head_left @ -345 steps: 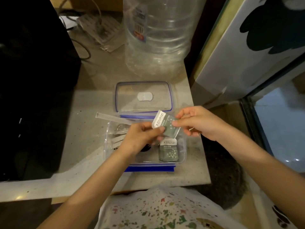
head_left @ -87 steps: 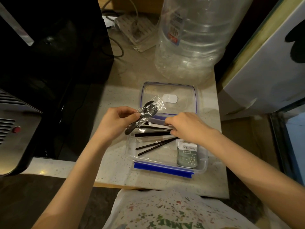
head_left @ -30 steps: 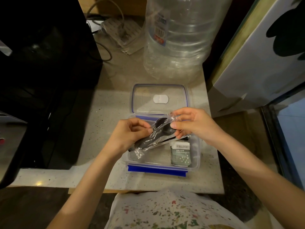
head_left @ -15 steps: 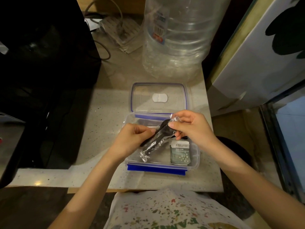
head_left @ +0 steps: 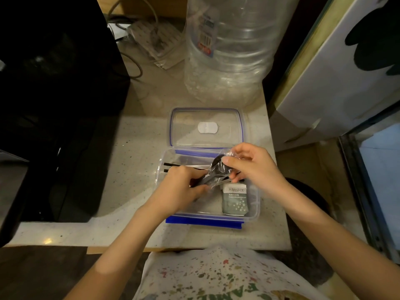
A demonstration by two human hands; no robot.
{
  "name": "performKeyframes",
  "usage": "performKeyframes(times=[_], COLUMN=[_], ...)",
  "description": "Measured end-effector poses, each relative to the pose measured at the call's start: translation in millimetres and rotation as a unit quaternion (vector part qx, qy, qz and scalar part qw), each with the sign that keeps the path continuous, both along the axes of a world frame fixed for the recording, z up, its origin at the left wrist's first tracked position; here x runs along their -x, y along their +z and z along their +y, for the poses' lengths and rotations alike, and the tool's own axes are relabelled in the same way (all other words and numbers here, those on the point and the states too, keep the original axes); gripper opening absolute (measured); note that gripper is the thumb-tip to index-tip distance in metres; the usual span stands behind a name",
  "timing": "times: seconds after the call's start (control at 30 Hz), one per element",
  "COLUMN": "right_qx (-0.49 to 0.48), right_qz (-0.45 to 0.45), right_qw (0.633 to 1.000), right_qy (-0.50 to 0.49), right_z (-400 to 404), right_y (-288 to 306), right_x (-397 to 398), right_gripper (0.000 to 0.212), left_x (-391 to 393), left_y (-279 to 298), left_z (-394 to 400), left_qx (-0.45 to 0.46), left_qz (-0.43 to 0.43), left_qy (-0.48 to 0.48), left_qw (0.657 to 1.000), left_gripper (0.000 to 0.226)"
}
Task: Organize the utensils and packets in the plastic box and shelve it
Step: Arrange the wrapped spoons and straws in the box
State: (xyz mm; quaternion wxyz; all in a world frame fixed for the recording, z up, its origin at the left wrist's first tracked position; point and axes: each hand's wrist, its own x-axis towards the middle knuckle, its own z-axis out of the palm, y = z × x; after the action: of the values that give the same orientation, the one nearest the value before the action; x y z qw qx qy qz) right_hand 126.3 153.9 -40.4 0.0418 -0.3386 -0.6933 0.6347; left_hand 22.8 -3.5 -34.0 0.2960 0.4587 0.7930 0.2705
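Over the open plastic box [head_left: 255, 214], the left hand [head_left: 184, 189] grips the wrapped black spoon's [head_left: 217, 169] handle end while the right hand [head_left: 251, 167] pinches its bowl end.

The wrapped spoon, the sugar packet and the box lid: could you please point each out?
wrapped spoon [head_left: 218, 167], head view, dark bowl under wrap.
sugar packet [head_left: 234, 201], head view, printed face.
box lid [head_left: 188, 135], head view, clear panel.

**Wrapped spoon held over open box**

Both hands hold a black spoon [head_left: 217, 169] in clear wrap over the box [head_left: 254, 210]. The left hand [head_left: 184, 189] grips the handle end; the right hand [head_left: 253, 167] pinches the wrap at the bowl. A grey packet [head_left: 234, 202] lies in the box's right end, black sticks [head_left: 167, 167] at its left. The lid [head_left: 206, 127] lies behind, before a large bottle [head_left: 229, 50] on the counter [head_left: 129, 161].
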Motion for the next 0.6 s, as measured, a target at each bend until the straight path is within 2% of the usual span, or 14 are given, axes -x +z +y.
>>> performKeyframes(times=[0.13, 0.3, 0.43, 0.5, 0.6], right_qx=[-0.058, -0.149, -0.19, -0.209, -0.219], right_qz=[-0.017, -0.084, -0.116, -0.122, -0.117], right_qw=[0.986, 0.935, 0.916, 0.915, 0.92], right_qy=[0.157, 0.31, 0.332, 0.322, 0.302], right_z=[10.3, 5.7, -5.6, -8.0, -12.0], right_y=[11.6, 16.9, 11.9, 11.6, 7.7], right_x=[-3.2, -3.4, -2.6, -3.2, -4.9], right_gripper=[0.038, 0.029, 0.027, 0.026, 0.027], left_x=[10.5, 14.6, 13.1, 16.9, 24.7], left_y=[2.0, -0.8, -7.0, -7.1, -5.6], left_z=[-5.0, -2.3, 3.0, 3.3, 1.7], left_qx=[0.018, 0.082, 0.117, 0.099, 0.081], left_qz=[-0.047, -0.016, -0.036, -0.057, -0.005], left_qy=[-0.044, -0.124, -0.128, -0.078, -0.06], left_qw=[0.998, 0.989, 0.984, 0.99, 0.995], left_gripper=[0.03, 0.03, 0.018, 0.028, 0.022])
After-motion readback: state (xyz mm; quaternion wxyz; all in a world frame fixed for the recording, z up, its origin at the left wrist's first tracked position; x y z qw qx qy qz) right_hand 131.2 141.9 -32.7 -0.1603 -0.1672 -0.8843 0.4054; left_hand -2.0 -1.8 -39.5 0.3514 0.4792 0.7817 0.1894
